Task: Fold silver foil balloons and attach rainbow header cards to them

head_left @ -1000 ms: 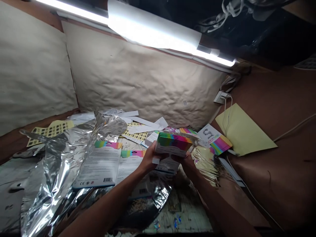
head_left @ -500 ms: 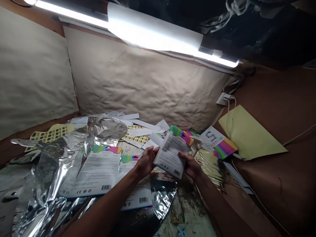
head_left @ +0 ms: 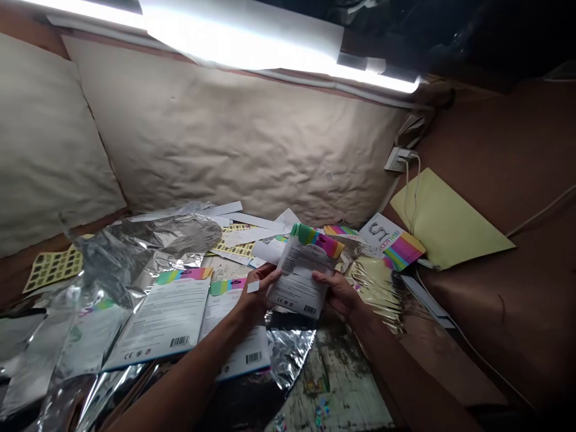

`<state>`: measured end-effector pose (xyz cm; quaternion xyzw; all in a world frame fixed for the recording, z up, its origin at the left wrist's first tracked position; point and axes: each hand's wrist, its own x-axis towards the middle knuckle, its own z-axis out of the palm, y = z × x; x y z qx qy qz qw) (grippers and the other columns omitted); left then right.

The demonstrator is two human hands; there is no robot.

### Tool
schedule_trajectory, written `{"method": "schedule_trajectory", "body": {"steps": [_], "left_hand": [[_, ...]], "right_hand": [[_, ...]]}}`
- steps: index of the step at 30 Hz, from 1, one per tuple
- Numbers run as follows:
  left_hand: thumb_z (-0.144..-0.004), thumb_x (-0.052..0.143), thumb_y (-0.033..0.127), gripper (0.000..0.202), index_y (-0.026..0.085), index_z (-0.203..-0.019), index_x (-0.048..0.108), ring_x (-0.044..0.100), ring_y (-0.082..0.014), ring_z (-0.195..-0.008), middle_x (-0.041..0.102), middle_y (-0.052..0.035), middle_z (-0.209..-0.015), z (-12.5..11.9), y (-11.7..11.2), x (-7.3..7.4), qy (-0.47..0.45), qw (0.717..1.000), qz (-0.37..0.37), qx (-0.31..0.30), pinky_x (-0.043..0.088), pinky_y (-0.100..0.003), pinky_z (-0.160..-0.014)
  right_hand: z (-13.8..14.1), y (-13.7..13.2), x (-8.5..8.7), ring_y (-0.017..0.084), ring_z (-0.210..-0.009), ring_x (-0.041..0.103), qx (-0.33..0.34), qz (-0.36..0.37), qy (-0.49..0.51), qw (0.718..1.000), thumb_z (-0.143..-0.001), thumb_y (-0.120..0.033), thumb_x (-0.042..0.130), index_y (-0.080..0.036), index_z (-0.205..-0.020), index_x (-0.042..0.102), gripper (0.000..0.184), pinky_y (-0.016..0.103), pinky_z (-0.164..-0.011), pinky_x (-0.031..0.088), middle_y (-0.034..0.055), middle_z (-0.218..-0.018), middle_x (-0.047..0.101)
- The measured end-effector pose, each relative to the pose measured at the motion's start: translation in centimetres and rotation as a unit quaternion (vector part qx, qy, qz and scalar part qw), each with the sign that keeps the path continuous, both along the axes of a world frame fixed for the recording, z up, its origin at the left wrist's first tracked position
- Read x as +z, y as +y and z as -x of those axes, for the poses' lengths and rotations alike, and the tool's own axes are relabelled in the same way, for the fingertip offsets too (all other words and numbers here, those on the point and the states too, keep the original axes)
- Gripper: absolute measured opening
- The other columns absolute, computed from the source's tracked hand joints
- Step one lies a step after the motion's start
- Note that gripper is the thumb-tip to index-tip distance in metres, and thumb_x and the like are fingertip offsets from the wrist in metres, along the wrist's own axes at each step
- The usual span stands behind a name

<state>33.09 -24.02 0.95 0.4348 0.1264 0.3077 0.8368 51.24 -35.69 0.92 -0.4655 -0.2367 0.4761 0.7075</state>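
Both hands hold a small stack of printed packets [head_left: 299, 279], white with small text and a barcode, and a rainbow-coloured header at the top. My left hand [head_left: 261, 291] grips the stack's left edge, and a small white rectangle, perhaps a sticker, lies on it near the thumb. My right hand [head_left: 339, 292] clasps the lower right edge with its thumb on the front. Below and left of the hands, a similar packet [head_left: 164, 318] lies face up on silvery film. Another packet [head_left: 245, 348] beside it is partly covered by my left forearm.
Crumpled silver film [head_left: 157, 240] spreads over the left side. Paper strips [head_left: 252, 222] and yellow sticker sheets [head_left: 56, 267] lie toward the back. A balloon packet [head_left: 391, 240] leans at the right, near a yellow sheet [head_left: 450, 219] and a socket [head_left: 399, 159] with white cables.
The view has shifted, so the scene sits further left. The held stack is tilted slightly differently and shows more of its coloured headers. A white rectangle now shows on my left hand.
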Motion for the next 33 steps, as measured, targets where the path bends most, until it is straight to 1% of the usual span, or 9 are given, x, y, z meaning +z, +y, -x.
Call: {"method": "schedule_trajectory", "body": {"steps": [3,5,8,13,17,21,25,29,33], "left_hand": [[-0.08,0.061,0.048,0.048,0.007,-0.104,0.07,0.07,-0.0285,-0.084,0.073,-0.0168,-0.098,0.4,0.5,0.6,-0.05,0.994,0.081,-0.059,0.056,-0.036,-0.068],[-0.083,0.058,0.045,0.043,0.007,-0.1,0.069,0.07,-0.0281,-0.084,0.073,-0.0172,-0.095,0.4,0.9,0.4,-0.041,0.991,0.091,-0.089,0.057,-0.039,-0.072],[-0.084,0.065,0.035,0.032,0.011,-0.104,0.067,0.071,-0.0239,-0.079,0.073,-0.0126,-0.089,0.1,0.9,-0.4,-0.007,0.992,0.063,-0.106,0.057,-0.036,-0.073],[-0.083,0.067,0.053,0.045,0.013,-0.104,0.069,0.067,-0.0206,-0.068,0.072,-0.0084,-0.082,-0.1,0.0,-1.0,0.018,0.989,-0.052,-0.136,0.052,-0.029,-0.061],[-0.082,0.066,0.057,0.047,0.014,-0.1,0.07,0.06,-0.0152,-0.058,0.071,-0.0038,-0.075,-0.2,-0.4,-0.7,0.056,0.989,-0.12,-0.058,0.045,-0.023,-0.051],[-0.083,0.063,0.06,0.049,0.013,-0.099,0.069,0.06,-0.0152,-0.06,0.071,-0.0052,-0.078,-0.4,-0.5,-0.7,0.103,0.98,-0.169,0.018,0.045,-0.023,-0.052],[-0.078,0.071,0.053,0.045,0.012,-0.098,0.069,0.064,-0.0181,-0.065,0.073,-0.0082,-0.084,-0.3,-0.6,-0.7,0.123,0.971,-0.2,0.044,0.048,-0.024,-0.054],[-0.074,0.08,0.039,0.041,0.013,-0.104,0.069,0.07,-0.0263,-0.087,0.075,-0.0113,-0.1,-0.3,-1.0,-0.4,0.086,0.973,-0.21,0.045,0.055,-0.029,-0.068],[-0.072,0.082,0.035,0.038,0.012,-0.1,0.071,0.071,-0.0267,-0.087,0.076,-0.0114,-0.098,-0.6,-1.2,-0.3,0.078,0.977,-0.189,0.065,0.057,-0.031,-0.071]], "right_hand": [[-0.4,-0.3,0.2,0.027,-0.094,0.072,0.007,-0.011,0.001,1.0,-0.059,-0.022,0.089,-0.018,-0.103,0.072,0.048,0.038,-0.085,0.058,0.0061,-0.1,0.077],[-0.6,-0.5,0.3,0.027,-0.093,0.072,0.017,-0.018,-0.012,1.0,-0.059,-0.024,0.089,-0.019,-0.106,0.071,0.051,0.038,-0.084,0.057,0.0052,-0.099,0.077],[-1.0,-0.8,0.3,0.026,-0.092,0.072,0.03,-0.02,-0.038,0.999,-0.057,-0.027,0.09,-0.02,-0.106,0.072,0.053,0.037,-0.082,0.057,0.0054,-0.1,0.077],[-1.0,-1.0,0.5,0.027,-0.089,0.072,0.048,-0.008,-0.101,0.994,-0.059,-0.033,0.089,-0.016,-0.102,0.072,0.049,0.035,-0.076,0.056,0.0093,-0.103,0.076],[-0.4,-0.9,0.6,0.028,-0.094,0.071,0.031,-0.021,-0.131,0.991,-0.063,-0.033,0.088,-0.017,-0.106,0.071,0.049,0.039,-0.084,0.056,0.0095,-0.106,0.075],[0.4,-0.7,0.6,0.029,-0.103,0.069,0.012,-0.032,-0.168,0.985,-0.063,-0.03,0.088,-0.018,-0.106,0.072,0.048,0.044,-0.095,0.052,0.0093,-0.11,0.074],[1.5,-0.7,0.7,0.031,-0.099,0.07,0.0,-0.014,-0.188,0.982,-0.059,-0.031,0.09,-0.017,-0.099,0.074,0.046,0.046,-0.091,0.054,0.0095,-0.105,0.076],[2.9,-0.6,0.8,0.029,-0.093,0.071,-0.019,-0.023,-0.197,0.98,-0.054,-0.03,0.091,-0.018,-0.098,0.073,0.05,0.043,-0.086,0.056,0.0077,-0.1,0.076],[3.4,-0.6,0.6,0.028,-0.093,0.07,-0.039,-0.024,-0.188,0.981,-0.053,-0.031,0.092,-0.018,-0.098,0.071,0.051,0.043,-0.085,0.056,0.0072,-0.1,0.076]]}}
